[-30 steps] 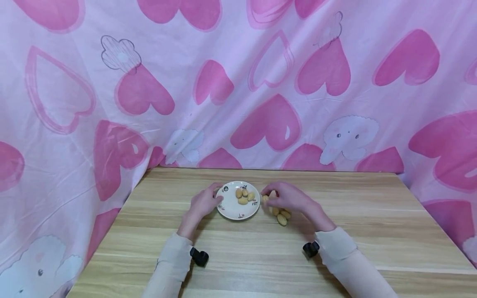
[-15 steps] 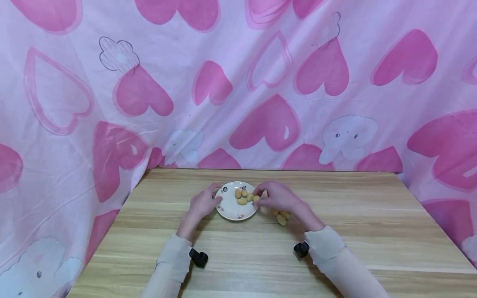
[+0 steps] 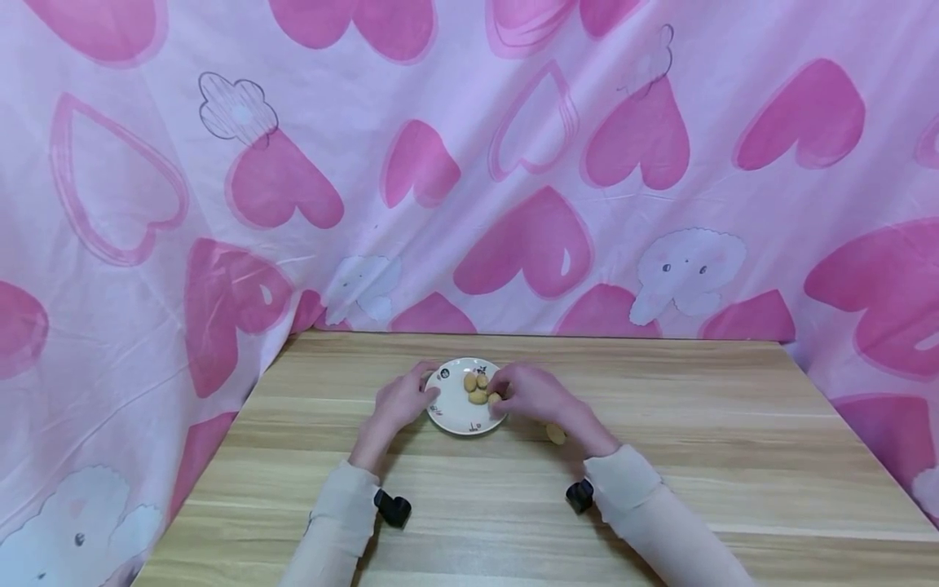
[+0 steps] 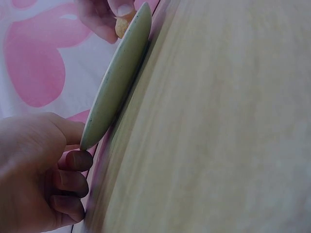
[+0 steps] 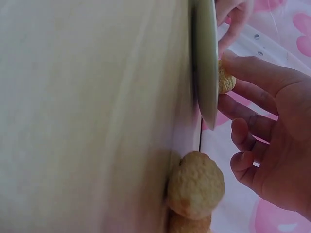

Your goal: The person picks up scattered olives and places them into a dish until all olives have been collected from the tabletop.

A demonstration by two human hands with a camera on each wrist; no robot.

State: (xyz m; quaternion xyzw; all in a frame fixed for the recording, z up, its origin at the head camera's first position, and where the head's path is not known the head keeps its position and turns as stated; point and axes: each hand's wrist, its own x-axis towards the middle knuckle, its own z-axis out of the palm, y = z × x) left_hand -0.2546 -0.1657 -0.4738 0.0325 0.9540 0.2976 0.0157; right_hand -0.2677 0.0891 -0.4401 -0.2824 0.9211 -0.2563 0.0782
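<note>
A small white plate (image 3: 452,416) with dark and red printed marks lies on the table. My left hand (image 3: 399,399) grips its left rim, thumb on top and curled fingers at the edge below, as the left wrist view shows. Three tan walnuts (image 3: 478,397) sit together on the plate. At the plate's right side, my right hand (image 3: 539,393) pinches another wrinkled walnut (image 5: 226,80) between thumb and fingertips, low over the rim. Its ring and little fingers curl loosely in the right wrist view. Beside the plate, walnuts (image 5: 197,184) lie on the table, partly hidden under the right forearm.
The wood-grain table (image 3: 469,505) ends at a pink heart-patterned cloth (image 3: 513,163) hanging behind it and at both sides. Black wrist cameras (image 3: 394,509) are strapped at both beige sleeves.
My right hand has moved left from the loose walnuts to the plate, carrying one walnut over its right rim. The left hand stays on the plate's left rim.
</note>
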